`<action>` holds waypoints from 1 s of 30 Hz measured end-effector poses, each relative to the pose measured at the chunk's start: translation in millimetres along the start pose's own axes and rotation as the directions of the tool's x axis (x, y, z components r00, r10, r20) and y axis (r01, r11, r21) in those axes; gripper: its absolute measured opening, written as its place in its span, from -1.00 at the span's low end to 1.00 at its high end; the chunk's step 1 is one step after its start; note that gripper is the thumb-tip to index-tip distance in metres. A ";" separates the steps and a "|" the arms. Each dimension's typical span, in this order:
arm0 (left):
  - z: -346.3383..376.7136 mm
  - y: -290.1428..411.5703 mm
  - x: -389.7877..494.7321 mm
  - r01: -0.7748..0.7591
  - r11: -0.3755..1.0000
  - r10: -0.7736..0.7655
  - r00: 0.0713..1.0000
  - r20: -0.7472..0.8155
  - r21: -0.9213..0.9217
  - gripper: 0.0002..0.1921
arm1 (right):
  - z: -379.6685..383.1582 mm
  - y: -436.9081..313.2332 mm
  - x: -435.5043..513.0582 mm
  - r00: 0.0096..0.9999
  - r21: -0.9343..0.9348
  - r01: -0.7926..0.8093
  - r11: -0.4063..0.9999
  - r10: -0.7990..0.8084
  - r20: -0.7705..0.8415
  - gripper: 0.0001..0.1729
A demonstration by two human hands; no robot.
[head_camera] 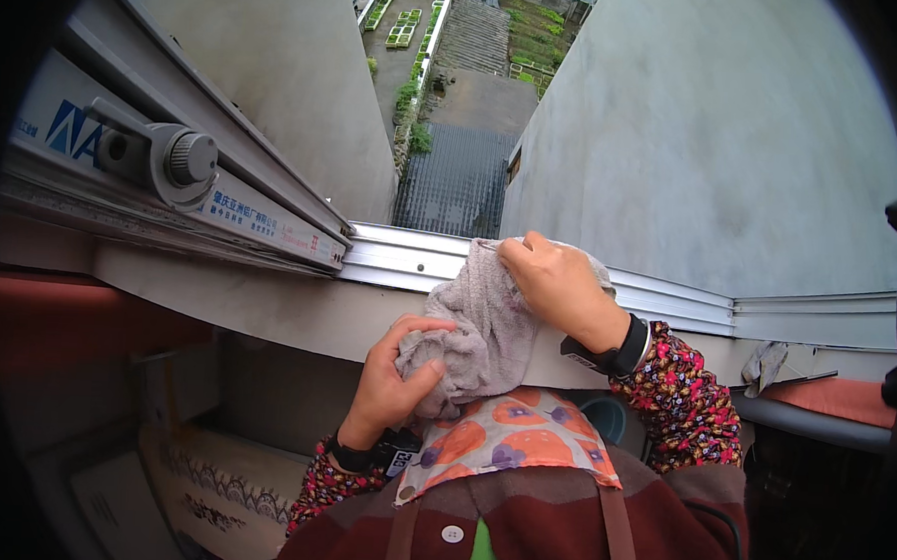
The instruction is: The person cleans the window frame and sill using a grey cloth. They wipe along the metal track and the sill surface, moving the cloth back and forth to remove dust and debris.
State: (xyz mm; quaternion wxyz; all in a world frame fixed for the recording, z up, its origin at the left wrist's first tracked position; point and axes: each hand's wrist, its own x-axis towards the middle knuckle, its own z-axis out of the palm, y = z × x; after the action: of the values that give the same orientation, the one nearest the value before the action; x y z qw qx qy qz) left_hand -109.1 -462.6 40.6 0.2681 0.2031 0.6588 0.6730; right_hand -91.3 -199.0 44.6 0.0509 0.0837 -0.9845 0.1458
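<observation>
A greyish-pink terry cloth [495, 327] lies across the windowsill [387, 315] and up over the aluminium window track [400, 267]. My left hand [403, 375] grips a bunched part of it at the sill's near edge, thumb and fingers around the folds. My right hand [564, 289] presses the cloth's upper part onto the track, its fingers bent down into the fabric; the fingertips are hidden. Both wrists wear black bands.
A sliding window frame with a metal latch [187, 160] stands at left. Beyond the track the window opens onto a drop between two walls. A small rag [764, 367] lies on the sill at right; a bluish container [605, 418] is below.
</observation>
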 end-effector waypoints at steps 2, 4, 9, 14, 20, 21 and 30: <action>-7.6 0.6 -5.7 -0.036 0.999 0.035 0.998 -0.044 -0.007 -0.64 | -5.7 -0.7 2.9 1.000 0.064 -0.031 0.997 0.031 0.000 -0.87; -16.8 2.8 -11.2 -0.062 0.998 0.059 0.992 -0.107 -0.025 -0.66 | -8.3 -4.4 9.5 0.999 0.129 -0.023 0.991 0.027 -0.032 -0.87; -34.7 8.9 -21.3 -0.072 0.996 0.055 0.965 -0.258 -0.060 -0.69 | 17.2 -30.7 53.7 0.994 0.212 0.096 0.972 -0.082 -0.076 -0.84; -35.3 8.4 -22.6 -0.062 0.996 0.039 0.959 -0.280 -0.071 -0.69 | 41.4 -31.7 71.7 0.992 0.020 0.129 0.991 -0.130 0.002 -0.79; -19.4 13.9 -18.6 -0.093 0.995 0.095 0.986 -0.141 0.020 -0.69 | 17.7 -6.7 35.2 0.995 -0.004 0.102 0.995 -0.102 0.009 -0.75; -14.4 15.4 -16.6 -0.101 0.994 0.104 0.990 -0.101 0.028 -0.69 | 10.7 -0.8 26.3 0.997 -0.009 0.079 0.997 -0.079 0.013 -0.76; 55.1 26.8 20.6 -0.138 0.990 0.122 0.946 0.300 0.031 -0.64 | -40.4 64.0 -82.7 0.987 -0.125 -0.160 0.979 0.160 -0.015 -0.78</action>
State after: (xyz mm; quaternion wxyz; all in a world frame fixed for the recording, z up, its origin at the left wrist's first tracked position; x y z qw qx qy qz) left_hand -92.9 -406.5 68.4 0.3140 0.3518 0.6132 0.6337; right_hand -18.7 -114.2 54.9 0.0467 0.0005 -0.9951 0.0874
